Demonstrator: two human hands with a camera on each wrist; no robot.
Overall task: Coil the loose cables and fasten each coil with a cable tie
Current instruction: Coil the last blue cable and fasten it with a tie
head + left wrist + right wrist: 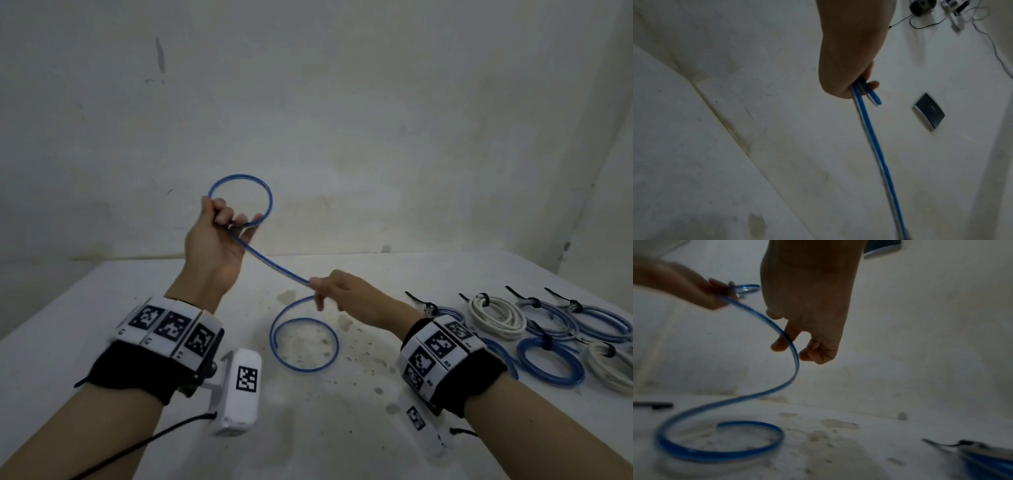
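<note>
Two hands on one blue cable (270, 265). Left hand (219, 245) is raised, fingers (224, 214) curled round the gathered loops, which stand upright above them. Right hand (337, 291) is lower, fingers (780, 344) pinching the straight run; the long axis slopes down from left fingers to right. Below the right fingers the tail lies in a flat loop on the worktop (308, 438), free end loose. Bare worktop lies under and left of the hands, wall behind. Right of the right hand: about seven tied coils (544, 329), blue and white, each with a black tie.
</note>
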